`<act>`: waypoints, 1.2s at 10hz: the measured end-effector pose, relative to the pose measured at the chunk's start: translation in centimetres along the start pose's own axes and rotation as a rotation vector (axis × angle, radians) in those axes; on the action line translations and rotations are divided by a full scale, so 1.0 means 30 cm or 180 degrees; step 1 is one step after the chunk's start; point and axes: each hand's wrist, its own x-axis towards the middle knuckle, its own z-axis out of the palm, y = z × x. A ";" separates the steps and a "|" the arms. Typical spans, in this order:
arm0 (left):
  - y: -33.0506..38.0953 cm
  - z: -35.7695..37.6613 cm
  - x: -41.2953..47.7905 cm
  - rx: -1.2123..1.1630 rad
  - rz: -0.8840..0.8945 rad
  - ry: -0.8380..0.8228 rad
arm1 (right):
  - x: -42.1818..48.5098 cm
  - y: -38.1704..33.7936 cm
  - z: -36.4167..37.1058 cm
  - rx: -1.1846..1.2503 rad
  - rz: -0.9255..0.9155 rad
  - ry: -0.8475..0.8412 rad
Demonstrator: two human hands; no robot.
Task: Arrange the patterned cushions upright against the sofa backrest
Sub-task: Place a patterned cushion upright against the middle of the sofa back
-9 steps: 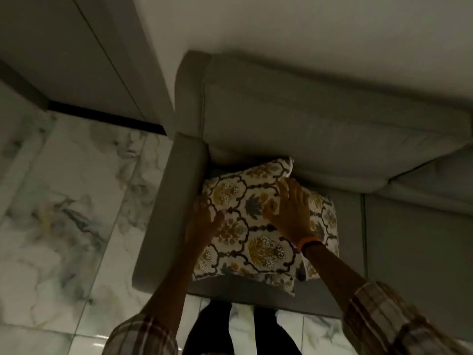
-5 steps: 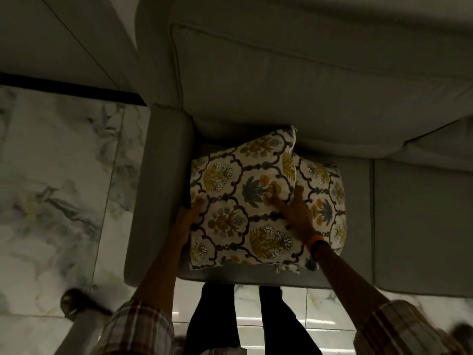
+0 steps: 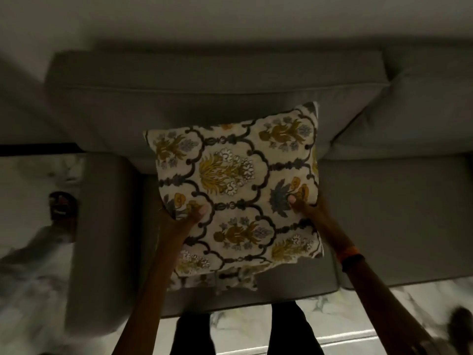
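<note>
A cream cushion with a yellow and dark floral pattern (image 3: 235, 185) is lifted above the grey sofa seat (image 3: 384, 213), its face turned up toward me. My left hand (image 3: 184, 213) grips its left edge, thumb on top. My right hand (image 3: 307, 208) grips its right edge, an orange band on that wrist. Under it a second patterned cushion (image 3: 215, 279) lies flat near the seat's front edge, mostly hidden. The grey backrest (image 3: 204, 98) runs behind.
The sofa's left armrest (image 3: 102, 226) stands beside the cushions. Marble floor lies left and in front. Another person's sandalled foot (image 3: 61, 208) is on the floor left of the armrest. My dark-trousered legs stand at the sofa front.
Both hands have moved to the top cushion's side edges and raised it off the lower cushion, toward the backrest. The camera has shifted rightward.
</note>
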 end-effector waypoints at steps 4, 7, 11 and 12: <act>-0.121 1.161 0.121 0.0825 0.0620 -0.0458 | 0.347 0.365 -1.087 -0.1056 -0.0130 0.0181; -0.308 1.369 0.305 0.1093 0.0485 -0.0548 | 0.574 0.589 -1.250 -0.0950 -0.0253 0.0434; -0.372 1.383 0.388 0.1167 0.0265 -0.0398 | 0.569 0.696 -1.226 -0.1413 -0.0093 0.0998; -0.384 1.351 0.398 0.1265 0.0590 -0.0220 | 0.510 0.703 -1.160 -0.1146 0.0068 0.1318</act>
